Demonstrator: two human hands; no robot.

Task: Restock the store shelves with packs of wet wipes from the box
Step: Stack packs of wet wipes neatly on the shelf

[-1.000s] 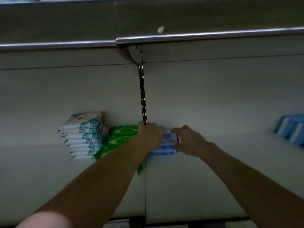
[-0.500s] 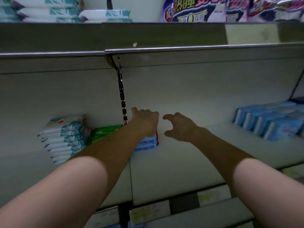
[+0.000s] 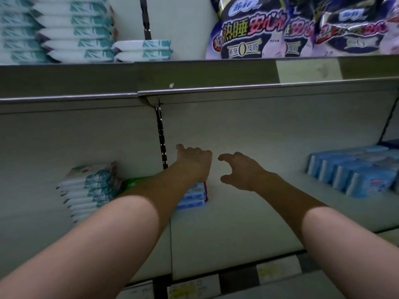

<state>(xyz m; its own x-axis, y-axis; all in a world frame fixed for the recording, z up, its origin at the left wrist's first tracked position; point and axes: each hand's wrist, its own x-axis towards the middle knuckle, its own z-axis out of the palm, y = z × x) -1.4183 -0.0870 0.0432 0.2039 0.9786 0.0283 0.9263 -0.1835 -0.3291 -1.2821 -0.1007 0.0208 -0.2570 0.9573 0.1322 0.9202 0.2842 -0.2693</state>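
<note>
A small stack of blue wet wipe packs (image 3: 194, 196) lies on the middle shelf (image 3: 237, 223), partly hidden behind my left wrist. My left hand (image 3: 194, 161) hovers over that stack with its fingers curled down, holding nothing that I can see. My right hand (image 3: 239, 171) is just to the right of the stack, apart from it, with fingers spread and empty. Green packs (image 3: 133, 182) peek out behind my left forearm. A tilted stack of white and teal packs (image 3: 90, 188) stands further left. The box is out of view.
Blue packs (image 3: 354, 171) stand in rows at the right of the same shelf. On the shelf above are white and teal packs (image 3: 73, 29) and dark purple bags (image 3: 254, 29). A slotted upright (image 3: 162, 139) runs behind. Price label strip (image 3: 278, 270) along the shelf's front edge.
Both hands have let go of the blue packs, which now lie on the shelf. My right hand has moved off to the right and opened. The view has tilted upward and back.
</note>
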